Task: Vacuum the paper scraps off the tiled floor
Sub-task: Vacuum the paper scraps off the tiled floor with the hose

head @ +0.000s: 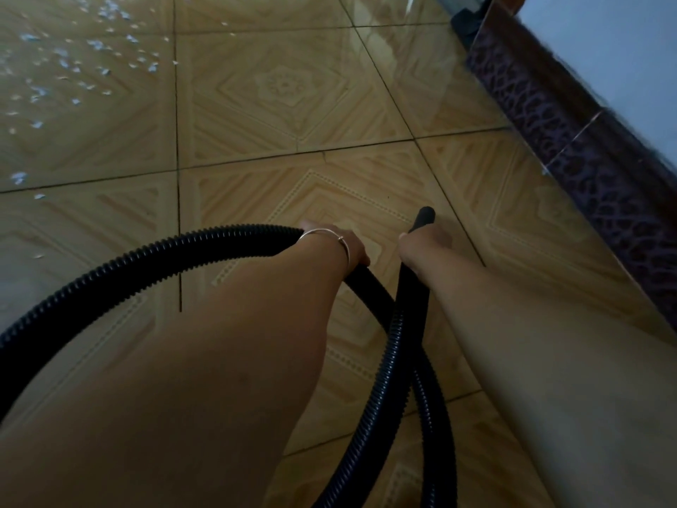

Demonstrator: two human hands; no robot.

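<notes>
A black ribbed vacuum hose (154,258) loops from the left edge across the middle of the frame and crosses itself lower down. My left hand (335,247), with a thin bangle on the wrist, grips the hose where the ribbing ends. My right hand (425,247) grips the smooth black nozzle end (425,216), whose tip points up past my fingers, away from the scraps. Several white paper scraps (91,60) lie scattered on the tan patterned tiled floor (285,89) at the upper left, far from the nozzle.
A dark patterned skirting band (571,141) runs diagonally along a pale wall (615,49) on the right. A dark object (467,22) stands at the wall's base near the top. A few stray scraps (18,177) lie at the left edge.
</notes>
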